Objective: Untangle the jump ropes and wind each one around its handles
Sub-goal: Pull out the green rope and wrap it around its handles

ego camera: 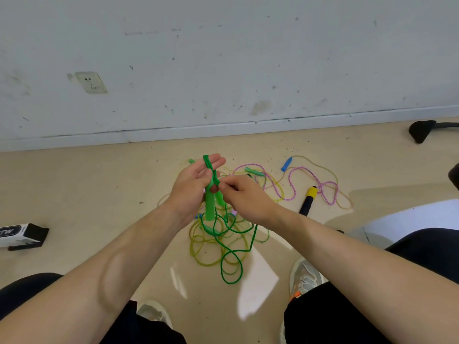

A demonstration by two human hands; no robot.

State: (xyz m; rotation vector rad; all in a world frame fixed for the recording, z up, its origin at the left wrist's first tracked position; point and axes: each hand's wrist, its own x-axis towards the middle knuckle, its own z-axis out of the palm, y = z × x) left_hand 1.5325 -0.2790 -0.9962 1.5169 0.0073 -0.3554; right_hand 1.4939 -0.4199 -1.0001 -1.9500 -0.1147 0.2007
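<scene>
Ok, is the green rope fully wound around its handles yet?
No, long loops of the green rope hang loose below the green handles, unwound.

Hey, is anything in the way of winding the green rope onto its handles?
The left hand holds the green handles; the right hand pinches the green rope. Its slack crosses yellowish rope loops below, which may snag.

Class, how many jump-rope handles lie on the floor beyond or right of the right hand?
3: a teal handle just beyond the right hand, a blue handle farther right, a yellow-and-black handle nearest. The tangle may hide more.
</scene>
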